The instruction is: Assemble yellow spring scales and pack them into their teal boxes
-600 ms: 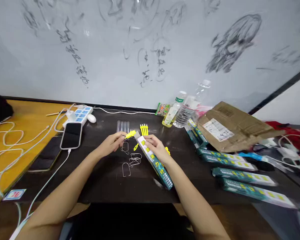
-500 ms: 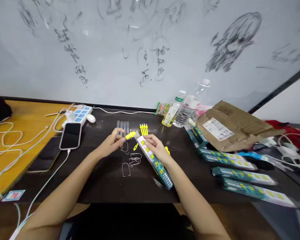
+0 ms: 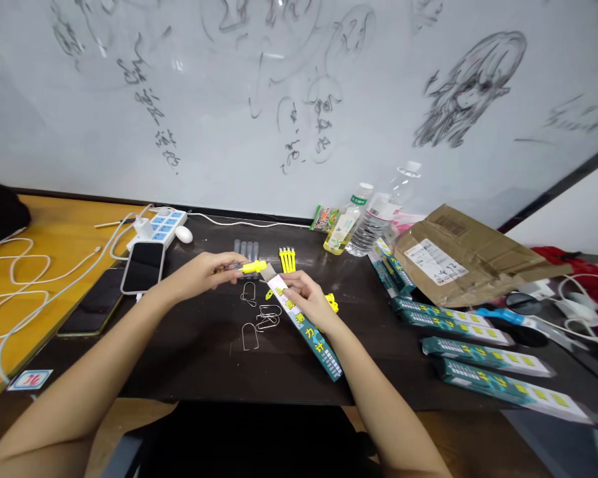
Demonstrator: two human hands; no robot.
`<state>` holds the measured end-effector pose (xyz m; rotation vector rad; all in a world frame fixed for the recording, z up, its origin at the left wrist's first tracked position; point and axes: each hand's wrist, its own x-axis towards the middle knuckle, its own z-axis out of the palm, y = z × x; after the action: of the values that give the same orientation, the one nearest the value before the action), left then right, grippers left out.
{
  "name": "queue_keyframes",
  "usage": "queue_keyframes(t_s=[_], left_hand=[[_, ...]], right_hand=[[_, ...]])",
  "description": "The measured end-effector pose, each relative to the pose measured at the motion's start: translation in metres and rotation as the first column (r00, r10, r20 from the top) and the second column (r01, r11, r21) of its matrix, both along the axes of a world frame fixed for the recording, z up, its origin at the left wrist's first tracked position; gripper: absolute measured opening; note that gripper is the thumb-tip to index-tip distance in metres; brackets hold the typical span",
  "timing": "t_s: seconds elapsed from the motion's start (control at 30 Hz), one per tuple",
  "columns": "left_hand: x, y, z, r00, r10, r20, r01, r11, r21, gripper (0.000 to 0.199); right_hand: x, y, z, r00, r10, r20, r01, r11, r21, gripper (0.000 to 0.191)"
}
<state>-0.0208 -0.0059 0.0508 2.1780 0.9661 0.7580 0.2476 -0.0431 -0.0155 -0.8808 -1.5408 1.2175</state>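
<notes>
My left hand (image 3: 218, 271) is closed on a clear tube with a yellow end piece (image 3: 254, 267), which points at the open flap of a long box. My right hand (image 3: 306, 299) grips that green and white box (image 3: 313, 338) near its upper end; the box slants down to the right. Behind the hands lie several clear tubes (image 3: 249, 250) and several yellow rods with metal tips (image 3: 288, 259). Metal wire hooks (image 3: 269, 318) rest on the dark table between my forearms. More yellow pieces (image 3: 331, 303) are partly hidden beside my right hand.
Several similar boxes (image 3: 488, 355) lie at the right, below a torn cardboard package (image 3: 453, 249). Bottles (image 3: 373, 222) stand by the whiteboard (image 3: 204, 133). On the left are a phone (image 3: 143, 267), a darker phone (image 3: 90, 302), a power strip (image 3: 162, 227) and white cables.
My left hand has turned and its wrist has risen, and more of the clear tube shows behind the yellow end. The box has shifted slightly left with my right hand. The view has moved a little.
</notes>
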Motion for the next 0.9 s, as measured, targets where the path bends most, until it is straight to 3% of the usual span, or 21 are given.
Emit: queue_keyframes(t_s=[0.1,0.2,0.33,0.43,0.57,0.77,0.83,0.9], left_hand=[[0.000,-0.004,0.020,0.997,0.003,-0.083,-0.004,1.000,-0.010,0.028],[0.006,0.000,0.034,0.979,-0.006,-0.202,-0.017,0.993,-0.113,0.027],[0.016,0.017,0.048,0.842,-0.263,-0.471,0.096,0.932,-0.350,0.032],[0.026,0.025,0.058,0.807,-0.237,-0.540,0.013,0.922,-0.386,0.037],[0.043,0.024,0.071,0.711,-0.339,-0.616,0.042,0.895,-0.444,0.038],[0.069,0.018,0.069,0.548,-0.508,-0.665,0.059,0.816,-0.575,0.033],[0.075,0.016,0.066,0.544,-0.502,-0.673,0.060,0.823,-0.565,0.034],[0.079,0.015,0.066,0.586,-0.417,-0.695,0.044,0.872,-0.487,0.034]], right_hand=[[-0.001,-0.003,-0.001,0.999,0.038,0.022,-0.039,0.999,0.030,0.032],[-0.002,-0.005,-0.002,0.996,0.082,0.022,-0.083,0.996,0.043,0.031],[-0.003,-0.005,-0.004,0.992,0.126,0.026,-0.127,0.991,0.050,0.030],[-0.003,-0.005,-0.005,0.989,0.148,0.027,-0.149,0.988,0.049,0.031],[-0.002,-0.007,-0.006,0.981,0.193,0.022,-0.194,0.980,0.042,0.033],[-0.007,-0.010,-0.005,0.969,0.245,0.015,-0.245,0.969,0.004,0.037],[-0.009,-0.011,-0.006,0.969,0.246,0.003,-0.246,0.969,-0.002,0.036],[-0.010,-0.010,-0.007,0.974,0.227,-0.015,-0.227,0.974,-0.001,0.034]])
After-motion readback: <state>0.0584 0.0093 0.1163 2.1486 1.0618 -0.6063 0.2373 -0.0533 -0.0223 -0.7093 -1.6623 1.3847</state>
